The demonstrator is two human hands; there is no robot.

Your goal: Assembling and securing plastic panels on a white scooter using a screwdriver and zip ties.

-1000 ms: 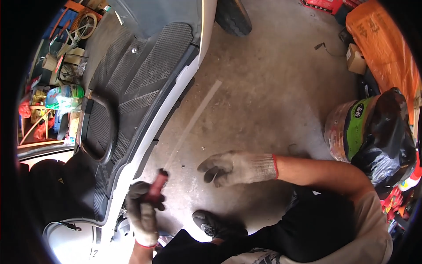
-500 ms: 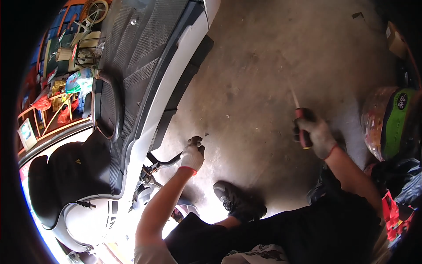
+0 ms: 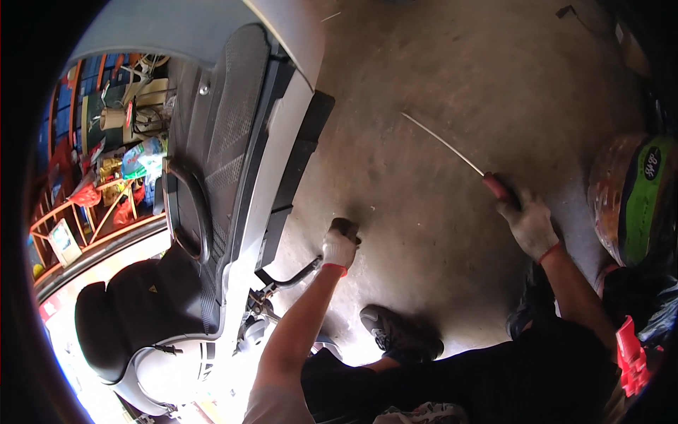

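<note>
My right hand (image 3: pixel 533 222), in a white work glove with dark fingers, is closed round the red and black handle of a long screwdriver (image 3: pixel 452 150). Its thin metal shaft points up and to the left over the concrete floor. My left hand (image 3: pixel 340 244) wears a matching glove. Its fingers are curled, and whatever may be in them is hidden. It is close to the black bent lever (image 3: pixel 300 274) under the scooter. The scooter (image 3: pixel 258 177) fills the left side, with a grey side panel, a ribbed dark footboard (image 3: pixel 229 106) and a black seat (image 3: pixel 141 314).
At the right is a clear plastic bundle with a green label (image 3: pixel 639 201), with a red bag (image 3: pixel 631 357) below it. My shoe (image 3: pixel 392 331) stands near the scooter. Orange shelving (image 3: pixel 92 240) with mixed goods is beyond the scooter. A small dark piece (image 3: pixel 565 12) lies far off.
The screwdriver's shaft has swung to the left, and my right hand has moved slightly right. My left hand has shifted right and down a little. The view has shifted, showing more of the scooter's front.
</note>
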